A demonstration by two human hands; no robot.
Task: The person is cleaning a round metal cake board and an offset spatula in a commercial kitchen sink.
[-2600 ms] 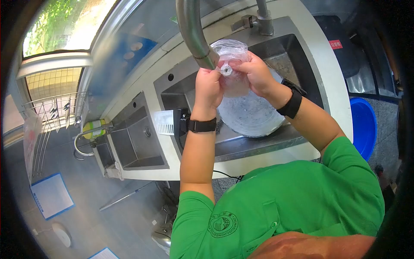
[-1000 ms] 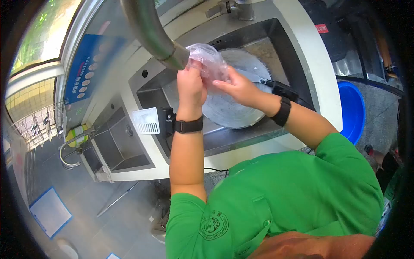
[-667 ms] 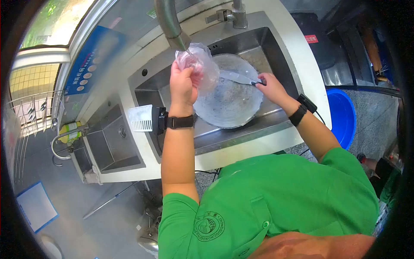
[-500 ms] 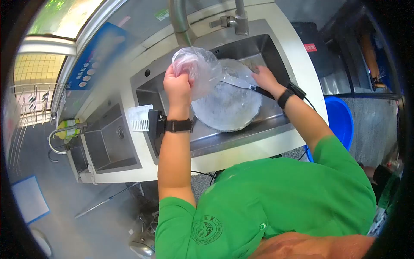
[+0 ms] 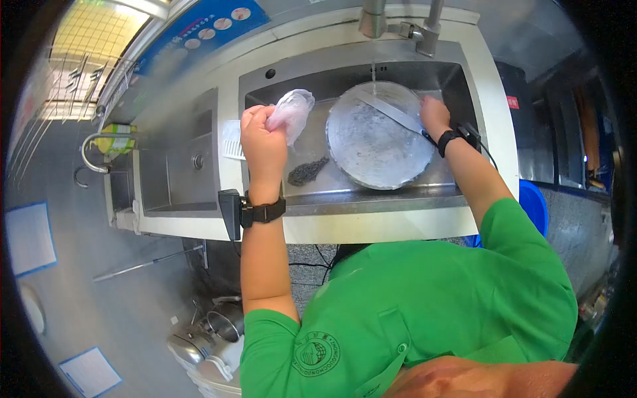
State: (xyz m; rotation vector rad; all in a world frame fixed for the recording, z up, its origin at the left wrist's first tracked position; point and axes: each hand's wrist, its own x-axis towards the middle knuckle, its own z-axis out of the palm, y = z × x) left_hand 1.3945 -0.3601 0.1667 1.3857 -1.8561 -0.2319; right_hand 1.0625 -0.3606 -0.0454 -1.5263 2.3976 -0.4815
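Note:
My left hand [image 5: 264, 132] is closed on a crumpled clear plastic bag [image 5: 292, 113], raised above the left part of the sink. A round greyish-white chopping board [image 5: 378, 152] lies in the sink basin, tilted on its rim. Across its upper right rests a long-bladed knife [image 5: 391, 113], whose black handle passes beneath my right wrist. My right hand [image 5: 435, 118] is closed at the board's right rim; its fingertips are partly hidden. A dark steel wool scrubber [image 5: 308, 171] lies on the sink floor, left of the board.
From the tap [image 5: 372, 23] a thin stream of water falls at the board's far edge. A second sink basin [image 5: 186, 179] is to the left. White counter edging [image 5: 371, 227] runs in front of me. A blue tub [image 5: 533, 205] stands to the right.
The plastic bag has moved left off the board and bunched smaller in my left hand. The steel wool and water stream now show. My view has shifted.

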